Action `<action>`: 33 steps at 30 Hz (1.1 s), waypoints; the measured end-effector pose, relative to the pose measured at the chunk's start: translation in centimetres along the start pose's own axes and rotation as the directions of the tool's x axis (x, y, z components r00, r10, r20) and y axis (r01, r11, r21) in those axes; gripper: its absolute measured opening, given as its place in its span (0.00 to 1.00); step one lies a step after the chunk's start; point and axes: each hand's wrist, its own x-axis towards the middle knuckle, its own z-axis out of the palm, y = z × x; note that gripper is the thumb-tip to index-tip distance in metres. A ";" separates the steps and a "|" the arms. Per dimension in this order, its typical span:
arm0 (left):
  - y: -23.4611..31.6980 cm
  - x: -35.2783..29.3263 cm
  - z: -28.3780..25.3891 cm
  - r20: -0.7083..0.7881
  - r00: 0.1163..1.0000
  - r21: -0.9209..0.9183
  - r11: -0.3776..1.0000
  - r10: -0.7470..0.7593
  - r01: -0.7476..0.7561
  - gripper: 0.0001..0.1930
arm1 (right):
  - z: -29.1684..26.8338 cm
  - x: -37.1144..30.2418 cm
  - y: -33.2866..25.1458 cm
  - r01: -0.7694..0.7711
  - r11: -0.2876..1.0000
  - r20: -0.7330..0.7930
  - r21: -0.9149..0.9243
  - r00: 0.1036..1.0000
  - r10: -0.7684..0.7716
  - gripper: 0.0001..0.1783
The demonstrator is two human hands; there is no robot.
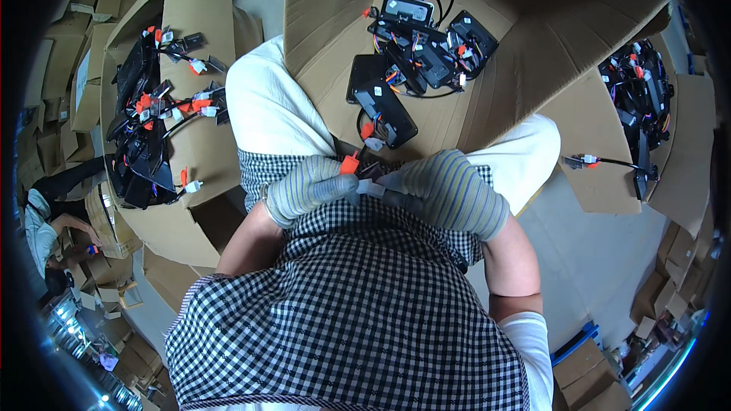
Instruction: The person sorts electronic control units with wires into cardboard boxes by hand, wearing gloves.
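Observation:
Both hands wear striped grey knit gloves and meet low over my lap. My left hand (306, 186) is closed, its fingers on an orange cable connector (349, 164). Pinched in my right hand (451, 189) is a white plug (371, 188), close beside the left fingertips. A small dark part shows between the hands, partly covered by fingers. Just beyond them, a black flat module (387, 116) with a short cable lies at the near edge of an open cardboard box (327, 53). Several similar black modules (434, 65) with coloured wires are heaped farther inside.
At the left, a cardboard box (190, 23) holds many black parts (145, 160) with orange and white connectors. Another box (689, 152) at the right holds more black parts (640, 91). A person (46, 221) works at the far left among stacked cartons.

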 end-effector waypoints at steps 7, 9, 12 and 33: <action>-0.7 0.2 -0.9 0.022 0.991 -0.105 0.985 -0.133 0.134 0.21 | 0.1 0.8 -0.3 -0.124 0.984 0.050 -0.131 0.990 0.131 0.09; -1.0 0.4 -0.9 0.001 0.987 -0.141 0.977 -0.160 0.158 0.21 | 1.2 0.0 1.3 0.015 0.981 -0.079 0.195 0.997 0.000 0.07; -0.6 0.2 -0.8 0.075 0.983 -0.107 0.979 -0.168 0.175 0.17 | 0.5 0.1 0.8 -0.031 0.993 0.047 0.117 0.999 0.025 0.07; -7.3 15.7 -0.4 0.071 0.973 0.997 0.000 -0.222 -0.073 0.12 | 7.4 3.7 -2.9 0.099 0.988 0.241 0.120 0.963 -0.125 0.13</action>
